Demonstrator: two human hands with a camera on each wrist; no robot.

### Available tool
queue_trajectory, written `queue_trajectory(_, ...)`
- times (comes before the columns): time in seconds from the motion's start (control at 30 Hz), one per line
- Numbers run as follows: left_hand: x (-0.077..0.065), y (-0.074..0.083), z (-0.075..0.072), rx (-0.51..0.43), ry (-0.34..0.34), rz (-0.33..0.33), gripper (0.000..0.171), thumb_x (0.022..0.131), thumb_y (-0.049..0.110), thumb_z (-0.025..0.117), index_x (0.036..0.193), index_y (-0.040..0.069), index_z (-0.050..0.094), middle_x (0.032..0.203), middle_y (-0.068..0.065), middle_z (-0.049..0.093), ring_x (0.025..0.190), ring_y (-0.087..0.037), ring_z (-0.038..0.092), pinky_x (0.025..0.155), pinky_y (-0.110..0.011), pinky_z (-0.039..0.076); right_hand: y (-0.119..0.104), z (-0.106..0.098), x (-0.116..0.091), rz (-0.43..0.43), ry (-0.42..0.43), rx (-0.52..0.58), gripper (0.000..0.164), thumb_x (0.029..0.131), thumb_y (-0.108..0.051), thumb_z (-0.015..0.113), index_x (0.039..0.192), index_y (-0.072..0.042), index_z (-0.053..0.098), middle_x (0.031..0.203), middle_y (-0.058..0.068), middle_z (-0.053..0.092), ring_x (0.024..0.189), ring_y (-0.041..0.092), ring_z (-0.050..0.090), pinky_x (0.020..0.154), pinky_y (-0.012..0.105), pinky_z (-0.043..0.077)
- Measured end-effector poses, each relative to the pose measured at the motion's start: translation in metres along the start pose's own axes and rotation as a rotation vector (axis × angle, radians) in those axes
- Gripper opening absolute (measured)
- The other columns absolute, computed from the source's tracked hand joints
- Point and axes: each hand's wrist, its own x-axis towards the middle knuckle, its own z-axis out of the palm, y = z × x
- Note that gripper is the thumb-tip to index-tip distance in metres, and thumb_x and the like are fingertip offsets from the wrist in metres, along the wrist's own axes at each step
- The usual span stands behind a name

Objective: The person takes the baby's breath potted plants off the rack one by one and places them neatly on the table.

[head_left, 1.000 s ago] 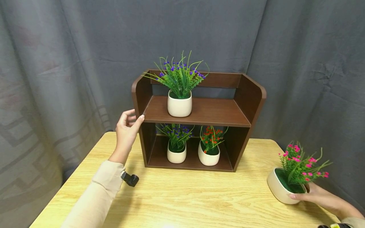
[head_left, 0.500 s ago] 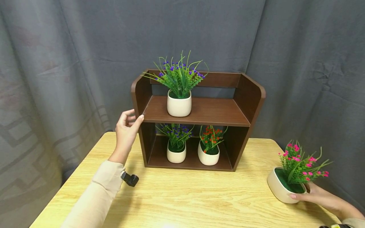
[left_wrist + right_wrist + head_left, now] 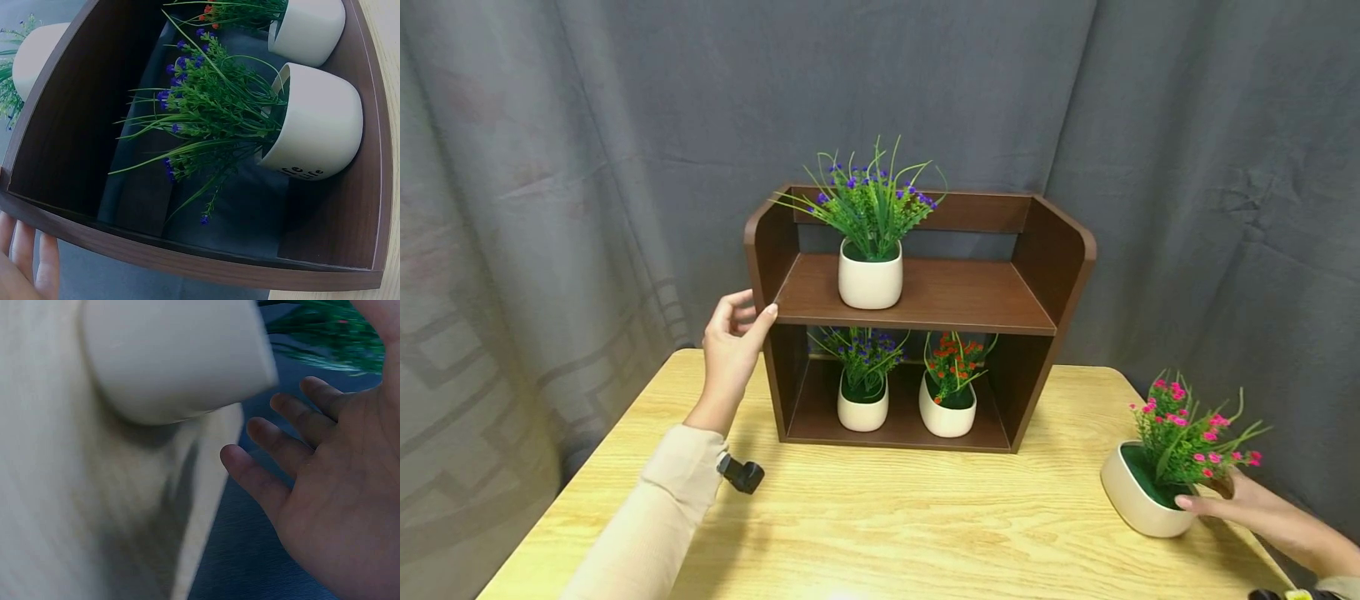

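Note:
A dark brown two-tier shelf (image 3: 970, 292) stands on the table. My left hand (image 3: 728, 354) holds its left side panel, thumb at the front edge and fingers on the outer face. At the right, a white pot with pink flowers (image 3: 1142, 500) sits near the table edge. Beside it is my right hand (image 3: 1262, 512), fingers spread; in the right wrist view they are extended and apart from the white pot (image 3: 175, 356). On the upper tier is a purple-flowered pot (image 3: 870, 283). Below are another purple-flowered pot (image 3: 325, 125) and an orange-flowered pot (image 3: 947, 417).
The light wooden table (image 3: 880, 517) carries everything, its right edge close to the pink-flowered pot. Grey curtains (image 3: 940, 92) hang behind and along the left. A small black camera (image 3: 742, 475) is strapped to the left wrist.
My right hand has loosened from the pink-flowered pot and drawn back to the right, the thumb moving off its front. The pot stays in place. My left hand keeps its hold on the shelf.

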Motion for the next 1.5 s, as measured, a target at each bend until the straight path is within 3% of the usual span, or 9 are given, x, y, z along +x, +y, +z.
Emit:
queue_trajectory(0.1,-0.005,0.012,0.000,0.002,-0.007,0.002,0.042,0.092,0.016,0.072,0.128,-0.002,0.060,0.105,-0.007,0.060,0.088,-0.019,0.054,0.070,-0.018,0.046,-0.005,-0.008,-0.004,0.007,0.040,-0.028,0.103,0.104,-0.039,0.050,0.143,0.009,-0.032,0.145,0.047,-0.026,0.130,0.071,-0.010,0.094,0.083,0.017)
queue_trajectory(0.33,-0.007,0.014,-0.001,0.001,-0.007,-0.012,0.041,0.092,0.015,0.073,0.127,0.000,0.061,0.105,-0.008,0.060,0.085,-0.013,0.054,0.070,-0.018,0.047,-0.011,-0.015,-0.011,-0.106,0.171,-0.093,0.093,0.105,-0.034,0.051,0.153,0.003,-0.020,0.151,0.044,0.000,0.129,0.064,0.011,0.090,0.077,0.027)
queue_trajectory(0.43,-0.007,0.014,-0.001,0.002,-0.015,-0.018,0.041,0.092,0.016,0.073,0.128,0.000,0.060,0.107,-0.009,0.060,0.086,-0.014,0.053,0.071,-0.019,0.047,-0.014,-0.016,-0.014,-0.151,0.202,-0.105,0.087,0.105,-0.030,0.052,0.159,-0.012,-0.014,0.153,0.030,0.018,0.138,0.025,0.030,0.093,0.069,0.032)
queue_trajectory(0.5,-0.007,0.014,-0.001,0.001,-0.017,-0.017,0.041,0.092,0.016,0.073,0.128,0.000,0.060,0.107,-0.009,0.060,0.087,-0.015,0.053,0.071,-0.019,0.047,-0.017,-0.018,-0.016,-0.200,0.233,-0.136,0.083,0.105,-0.025,0.052,0.161,-0.024,-0.008,0.148,0.011,0.030,0.123,-0.003,0.037,0.094,0.049,0.039)
queue_trajectory(0.57,-0.007,0.014,-0.001,0.003,-0.015,-0.015,0.041,0.092,0.016,0.073,0.128,0.000,0.060,0.107,-0.009,0.060,0.087,-0.016,0.053,0.071,-0.019,0.047,-0.022,-0.018,-0.018,-0.241,0.272,-0.179,0.079,0.104,-0.022,0.054,0.160,-0.037,0.000,0.137,-0.007,0.035,0.101,-0.018,0.034,0.081,0.030,0.042)
queue_trajectory(0.67,-0.007,0.014,-0.001,0.003,-0.012,-0.006,0.041,0.092,0.016,0.072,0.128,0.000,0.060,0.107,-0.009,0.060,0.087,-0.016,0.053,0.070,-0.019,0.047,-0.033,-0.020,-0.019,-0.328,0.327,-0.201,0.078,0.102,-0.014,0.057,0.159,-0.039,0.010,0.133,-0.026,0.035,0.099,-0.010,0.041,0.069,0.017,0.037)
queue_trajectory(0.83,-0.006,0.013,-0.001,0.001,-0.009,0.001,0.041,0.092,0.015,0.072,0.128,-0.001,0.060,0.105,-0.008,0.061,0.085,-0.014,0.054,0.070,-0.018,0.047,-0.052,-0.025,-0.020,-0.432,0.364,-0.195,0.079,0.099,-0.005,0.060,0.159,-0.034,0.017,0.139,-0.038,0.034,0.102,-0.008,0.047,0.069,0.018,0.042)
queue_trajectory(1.13,-0.006,0.014,-0.001,-0.006,-0.010,0.001,0.040,0.092,0.015,0.072,0.127,-0.001,0.060,0.105,-0.008,0.060,0.086,-0.015,0.054,0.070,-0.018,0.047,-0.084,-0.030,-0.021,-0.485,0.367,-0.167,0.080,0.099,-0.002,0.060,0.161,-0.026,0.014,0.144,-0.030,0.034,0.118,-0.022,0.036,0.081,0.005,0.033)
queue_trajectory(1.5,-0.007,0.016,-0.001,0.006,-0.007,0.001,0.041,0.092,0.014,0.071,0.128,-0.003,0.060,0.106,-0.008,0.061,0.085,-0.013,0.054,0.070,-0.017,0.047,-0.126,-0.026,-0.023,-0.541,0.373,-0.199,0.082,0.097,-0.001,0.063,0.161,-0.025,0.017,0.153,-0.016,0.035,0.126,-0.017,0.034,0.085,0.005,0.035)
